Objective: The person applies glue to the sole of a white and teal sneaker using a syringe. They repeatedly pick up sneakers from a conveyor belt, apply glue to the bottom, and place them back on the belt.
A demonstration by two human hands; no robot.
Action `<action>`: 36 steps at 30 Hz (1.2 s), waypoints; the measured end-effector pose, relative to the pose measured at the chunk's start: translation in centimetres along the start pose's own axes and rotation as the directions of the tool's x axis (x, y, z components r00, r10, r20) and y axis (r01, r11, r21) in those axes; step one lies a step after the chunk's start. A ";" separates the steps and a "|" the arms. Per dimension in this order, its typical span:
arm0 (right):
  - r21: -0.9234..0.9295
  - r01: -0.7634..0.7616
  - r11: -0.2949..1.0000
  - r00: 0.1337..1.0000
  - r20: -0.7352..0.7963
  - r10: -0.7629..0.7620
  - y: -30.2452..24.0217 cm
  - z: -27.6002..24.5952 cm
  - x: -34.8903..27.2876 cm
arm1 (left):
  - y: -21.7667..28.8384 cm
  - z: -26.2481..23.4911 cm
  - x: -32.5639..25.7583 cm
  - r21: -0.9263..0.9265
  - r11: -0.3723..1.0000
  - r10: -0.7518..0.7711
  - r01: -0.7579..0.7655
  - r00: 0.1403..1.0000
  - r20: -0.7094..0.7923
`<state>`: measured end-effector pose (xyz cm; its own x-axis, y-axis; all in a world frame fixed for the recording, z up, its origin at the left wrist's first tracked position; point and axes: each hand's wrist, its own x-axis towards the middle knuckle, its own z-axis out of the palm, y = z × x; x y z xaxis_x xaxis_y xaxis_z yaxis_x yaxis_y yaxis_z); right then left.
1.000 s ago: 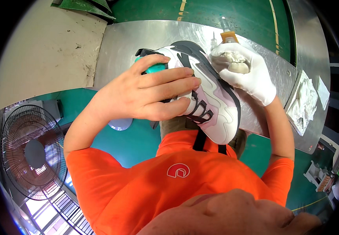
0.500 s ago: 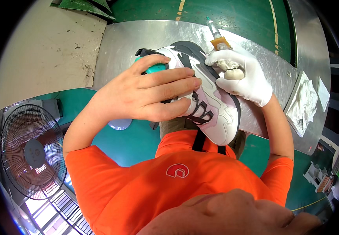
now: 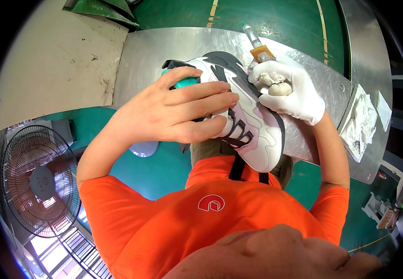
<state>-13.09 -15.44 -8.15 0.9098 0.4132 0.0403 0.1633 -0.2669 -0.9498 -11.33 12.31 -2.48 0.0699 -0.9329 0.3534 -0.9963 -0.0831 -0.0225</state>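
Observation:
A white sneaker (image 3: 263, 135) with black, grey and lilac parts lies on its side over the metal table, its toe pointing toward me. My bare left hand (image 3: 178, 109) is wrapped over its opening and laces, gripping it. Something green, apparently a shoe last (image 3: 185, 83), shows inside the collar beneath my fingers. In my right hand (image 3: 301, 90), which wears a white glove with soiled fingertips, is a clear syringe (image 3: 252, 36) with a green tip and an amber flange. The tip points away from me. The gloved fingers curl right beside the sole's edge; whether they touch it is unclear.
The metal table (image 3: 164, 46) runs under the shoe, with a beige board (image 3: 57, 65) to its left. Crumpled white cloth or paper (image 3: 359, 123) lies at the right. A green surface (image 3: 266, 14) stretches beyond the table. At lower left stands a caged fan (image 3: 41, 181).
The view has shifted very slightly. My right hand and the syringe have tilted a little, while my left hand keeps its grip on the sneaker.

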 end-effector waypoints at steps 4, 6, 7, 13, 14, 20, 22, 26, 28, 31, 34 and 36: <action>0.068 -0.031 0.997 0.999 -0.019 0.032 -0.5 0.2 0.1 | 0.1 -0.3 0.1 -0.006 1.000 -0.008 0.008 1.000 0.024; 0.087 -0.032 0.996 0.999 0.001 0.032 -0.4 0.2 0.2 | 0.1 -0.5 0.3 -0.008 1.000 -0.010 0.011 0.999 0.045; 0.033 0.001 0.999 1.000 -0.003 -0.001 -0.3 0.2 0.2 | 0.1 -0.5 0.4 -0.009 1.000 -0.006 0.007 0.999 0.050; 0.113 0.108 0.988 0.983 -0.159 -0.089 0.2 -0.8 -1.0 | 0.5 -0.8 0.8 0.007 1.000 -0.031 0.031 0.997 0.069; -0.041 0.204 0.978 0.949 -0.237 -0.208 0.1 -1.5 -1.6 | 0.6 -0.9 0.9 0.021 0.999 -0.031 0.029 0.996 0.082; 0.287 0.188 0.939 0.842 -0.540 -0.004 -2.2 -2.3 -9.5 | 2.2 -0.2 0.9 0.042 0.989 -0.144 0.143 0.989 0.031; 0.330 0.245 0.912 0.800 -0.600 0.003 -1.8 -2.0 -12.4 | 2.6 0.3 1.1 0.065 0.983 -0.171 0.171 0.985 -0.003; 0.340 0.221 0.914 0.684 -0.722 0.103 -1.3 -1.1 -17.6 | 3.0 0.9 1.3 0.072 0.979 -0.189 0.191 0.982 -0.022; 0.377 0.232 0.896 0.632 -0.759 0.156 -0.6 -0.9 -19.7 | 3.4 1.2 1.4 0.103 0.974 -0.201 0.203 0.979 -0.037; 0.424 0.254 0.869 0.577 -0.788 0.215 0.5 0.0 -21.7 | 4.2 1.6 1.8 0.109 0.968 -0.220 0.227 0.973 -0.072; 0.436 0.130 0.890 0.553 -0.777 0.300 1.3 0.7 -22.7 | 4.5 1.9 1.9 0.107 0.966 -0.228 0.237 0.969 -0.092; 0.433 0.019 0.901 0.574 -0.743 0.345 0.6 1.2 -22.9 | 4.7 1.8 1.9 0.129 0.963 -0.231 0.238 0.971 -0.065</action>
<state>-34.28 -23.96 -9.98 0.8619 -0.5017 -0.0737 -0.0005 0.1444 -0.9895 -15.79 9.50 -3.59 0.2951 -0.8636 0.4088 -0.9358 -0.3475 -0.0586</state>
